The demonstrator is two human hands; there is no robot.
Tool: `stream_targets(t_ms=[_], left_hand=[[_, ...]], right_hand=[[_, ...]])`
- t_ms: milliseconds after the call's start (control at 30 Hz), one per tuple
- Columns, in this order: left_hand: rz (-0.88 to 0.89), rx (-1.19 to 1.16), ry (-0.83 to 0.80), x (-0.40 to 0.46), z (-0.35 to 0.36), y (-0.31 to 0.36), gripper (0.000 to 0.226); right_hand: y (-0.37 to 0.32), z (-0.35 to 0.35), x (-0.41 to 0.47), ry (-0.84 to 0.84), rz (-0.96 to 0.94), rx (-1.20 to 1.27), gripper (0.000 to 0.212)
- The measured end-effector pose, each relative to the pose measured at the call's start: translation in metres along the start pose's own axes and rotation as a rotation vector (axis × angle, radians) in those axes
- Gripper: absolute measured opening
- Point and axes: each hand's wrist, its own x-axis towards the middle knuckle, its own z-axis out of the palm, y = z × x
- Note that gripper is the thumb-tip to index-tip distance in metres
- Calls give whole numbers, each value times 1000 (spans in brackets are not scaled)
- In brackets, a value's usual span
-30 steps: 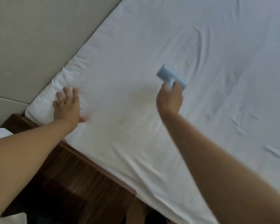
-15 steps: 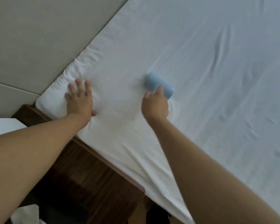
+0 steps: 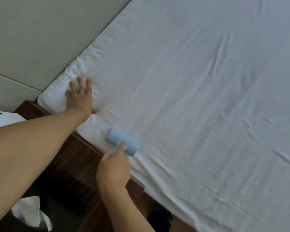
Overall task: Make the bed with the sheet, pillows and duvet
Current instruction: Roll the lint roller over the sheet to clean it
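Your left hand [image 3: 79, 97] presses flat on the sheet [image 3: 191, 97] at the bed's corner while your right hand [image 3: 113, 171] grips the blue lint roller [image 3: 122, 141] near the edge; likely roll onward, pillows and duvet unseen.

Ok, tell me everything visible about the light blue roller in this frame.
The light blue roller is a short, smooth cylinder, plastic by its look, on a matching blue handle. It lies on its side on the white sheet, near the mattress edge above the dark wooden bed frame. The right hand grips the handle, forefinger stretched along it toward the drum. Nothing else touches it.
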Motion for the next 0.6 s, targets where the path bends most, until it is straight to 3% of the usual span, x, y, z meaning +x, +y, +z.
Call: stream_targets(t_ms=[133,267,467,600], left_hand=[[27,-48,-37,-7,-6,-14,119],[27,-3,-107,-16,-6,-29,131],[-35,-11,-55,-17,9,-17,135],[-22,14,-20,-14,14,-22,137]], right_hand=[[3,-11,-15,-42,14,83,59],[1,-48,-16,85,-40,101,57],[-35,-147,103,475,-139,81,31],[-66,-192,178,484,-216,-85,43]])
